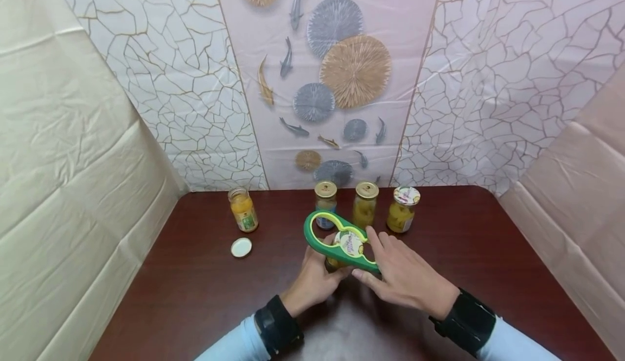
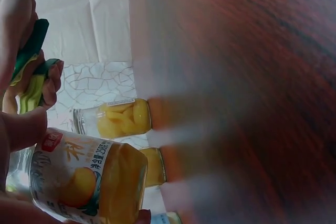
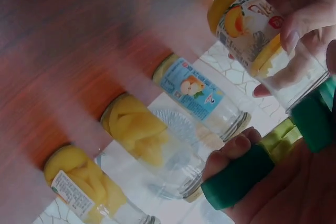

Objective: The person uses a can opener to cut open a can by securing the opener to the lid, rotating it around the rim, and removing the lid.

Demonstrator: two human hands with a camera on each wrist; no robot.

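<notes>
My left hand (image 1: 314,274) grips a glass jar of yellow fruit (image 2: 79,177) with a peach picture on its label, held up off the table. The jar's printed white lid (image 1: 349,243) shows inside a green jar opener (image 1: 354,261) with a lime-green inner edge. My right hand (image 1: 402,271) holds the opener's handle end, fingers curled round it in the right wrist view. The opener lies across the top of the jar; how tightly it sits on the lid cannot be told.
Behind the hands stand a blue-labelled jar (image 3: 191,90), a gold-lidded jar of yellow fruit (image 1: 364,209) and a jar with a printed lid (image 1: 403,209). At the left are a lidless jar (image 1: 243,211) and a loose lid (image 1: 241,247). Cloth walls (image 1: 97,187) enclose the table (image 1: 195,296).
</notes>
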